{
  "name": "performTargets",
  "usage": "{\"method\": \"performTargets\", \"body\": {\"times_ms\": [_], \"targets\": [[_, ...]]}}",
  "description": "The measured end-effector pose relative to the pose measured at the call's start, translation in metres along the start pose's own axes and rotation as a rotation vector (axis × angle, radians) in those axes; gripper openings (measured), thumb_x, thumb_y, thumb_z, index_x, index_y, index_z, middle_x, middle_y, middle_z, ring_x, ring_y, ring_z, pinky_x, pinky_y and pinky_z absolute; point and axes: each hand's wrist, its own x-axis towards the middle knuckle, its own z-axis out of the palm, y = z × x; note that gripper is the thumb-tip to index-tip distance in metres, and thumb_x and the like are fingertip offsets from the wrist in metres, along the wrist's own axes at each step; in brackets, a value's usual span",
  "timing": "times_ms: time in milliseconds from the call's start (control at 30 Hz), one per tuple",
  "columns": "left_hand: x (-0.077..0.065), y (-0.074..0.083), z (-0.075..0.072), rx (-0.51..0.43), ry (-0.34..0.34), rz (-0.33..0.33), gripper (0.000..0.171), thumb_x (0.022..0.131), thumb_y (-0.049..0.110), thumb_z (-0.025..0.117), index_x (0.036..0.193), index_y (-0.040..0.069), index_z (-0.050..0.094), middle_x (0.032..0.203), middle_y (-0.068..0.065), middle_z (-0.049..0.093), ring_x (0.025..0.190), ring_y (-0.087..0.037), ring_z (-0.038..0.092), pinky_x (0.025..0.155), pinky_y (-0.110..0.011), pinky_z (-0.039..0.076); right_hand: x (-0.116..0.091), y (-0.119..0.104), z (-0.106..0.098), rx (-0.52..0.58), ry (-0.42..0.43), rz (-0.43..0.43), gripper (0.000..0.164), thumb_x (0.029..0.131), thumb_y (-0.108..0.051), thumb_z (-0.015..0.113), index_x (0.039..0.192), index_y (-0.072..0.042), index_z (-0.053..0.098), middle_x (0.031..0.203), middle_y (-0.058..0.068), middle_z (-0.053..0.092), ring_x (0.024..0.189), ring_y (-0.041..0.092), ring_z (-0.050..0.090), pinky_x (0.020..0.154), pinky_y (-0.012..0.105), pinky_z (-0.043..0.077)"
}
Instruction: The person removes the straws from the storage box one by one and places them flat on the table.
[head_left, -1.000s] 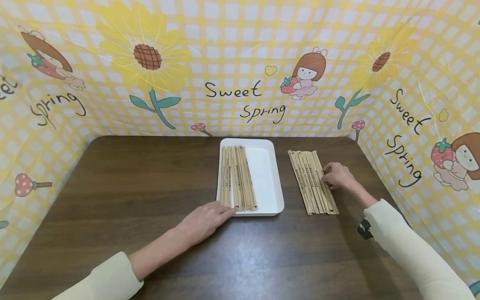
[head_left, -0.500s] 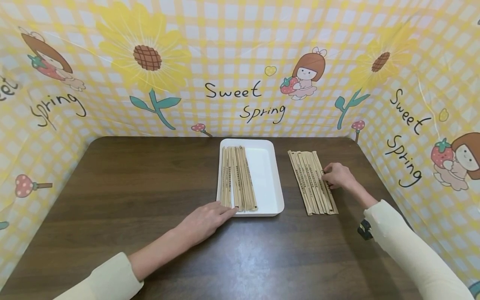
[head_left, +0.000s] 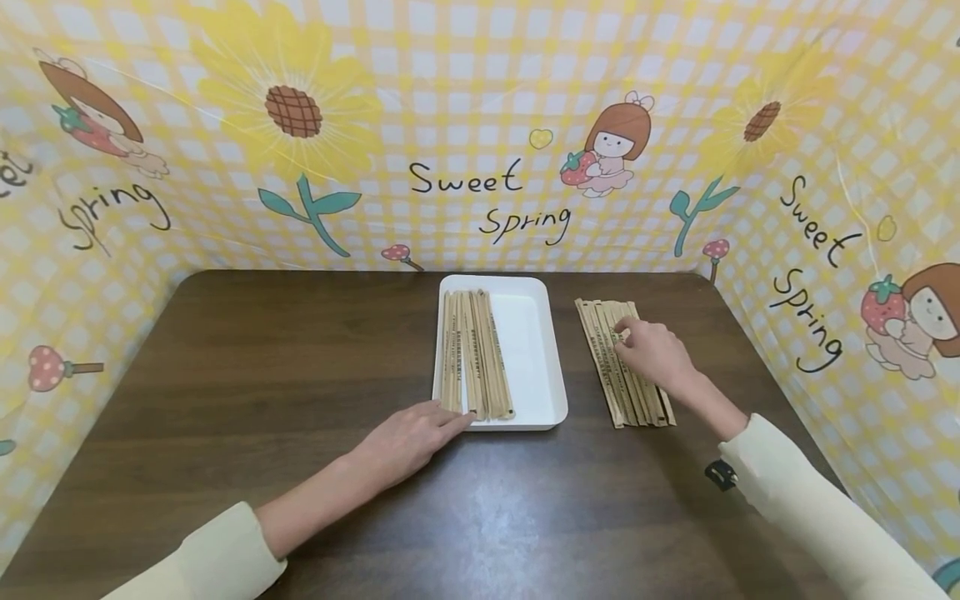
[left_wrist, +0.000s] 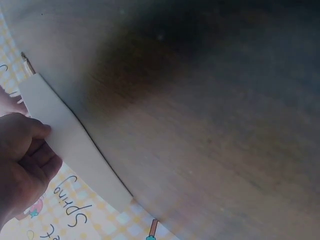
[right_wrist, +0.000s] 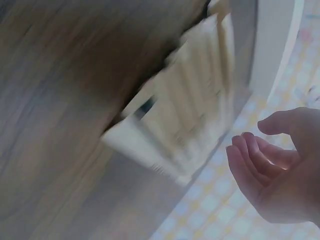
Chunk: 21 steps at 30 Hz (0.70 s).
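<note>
My left hand (head_left: pixel 411 437) grips the near left corner of a white tray (head_left: pixel 542 358); the left wrist view shows the thumb on the tray's wall (left_wrist: pixel 75 145) and the fingers curled by it. Inside the tray, long thin brown paper-wrapped sticks (head_left: pixel 480 358) lie side by side along the left half. To the right of the tray, a row of similar paper-wrapped sticks (head_left: pixel 611 358) lies on the table. Over that row hovers my right hand (head_left: pixel 660 357), thumb and fingers apart with nothing between them in the right wrist view. It hides part of the row's right side.
The dark wood table (head_left: pixel 300 358) meets a yellow checked cloth (head_left: pixel 465 100) that hangs at the back and both sides. Inside the tray, the white bottom (head_left: pixel 528 333) shows along the right half.
From the right edge of the row on the table, my right hand has moved left, over its middle. My left hand stays at the tray's corner.
</note>
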Motion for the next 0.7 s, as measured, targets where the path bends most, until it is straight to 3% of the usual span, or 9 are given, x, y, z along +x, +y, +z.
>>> {"method": "performTargets", "body": {"times_ms": [133,300,400,533,700], "targets": [[0.000,0.000,0.000,-0.004,0.009,0.000,0.048,0.084,-0.010,0.069,0.130,0.001,0.063,0.112,-0.009,0.072,0.101,-0.024,0.066,0.096,-0.037,0.052,-0.005,-0.024,0.008,-0.039,0.046,-0.124,0.028,0.093,-0.012,0.057,0.115,0.000,0.068,0.062,-0.004,0.055,0.049,0.011,0.045,0.042,0.030,0.037],[0.000,0.000,0.000,-0.006,0.020,0.003,0.048,0.084,-0.010,0.069,0.130,0.000,0.063,0.111,-0.009,0.072,0.100,-0.024,0.066,0.095,-0.036,0.053,-0.018,-0.048,0.024,-0.065,0.141,-0.305,0.019,0.090,-0.010,0.065,0.107,-0.003,0.070,0.075,-0.001,0.062,0.060,0.013,0.054,0.049,0.031,0.046],[0.001,0.000,0.001,-0.008,0.024,0.005,0.048,0.084,-0.010,0.069,0.130,0.000,0.063,0.111,-0.009,0.072,0.101,-0.023,0.066,0.096,-0.036,0.052,-0.028,-0.057,0.034,-0.081,0.187,-0.360,0.017,0.089,-0.009,0.068,0.105,-0.005,0.070,0.085,0.004,0.067,0.069,0.018,0.061,0.053,0.033,0.051],[0.001,0.000,0.001,-0.015,0.020,0.004,0.047,0.085,-0.010,0.068,0.130,0.000,0.063,0.112,-0.009,0.072,0.102,-0.024,0.066,0.097,-0.037,0.052,-0.039,-0.066,0.045,-0.069,0.218,-0.432,0.021,0.090,-0.011,0.069,0.109,-0.004,0.070,0.100,0.010,0.070,0.086,0.026,0.068,0.067,0.039,0.058],[0.001,0.000,0.000,-0.020,0.013,-0.009,0.045,0.085,-0.010,0.068,0.129,0.000,0.064,0.112,-0.010,0.072,0.102,-0.025,0.066,0.094,-0.037,0.054,-0.048,-0.071,0.058,-0.064,0.227,-0.568,0.032,0.093,-0.019,0.068,0.120,-0.003,0.067,0.115,0.013,0.068,0.106,0.029,0.066,0.084,0.044,0.057]]}}
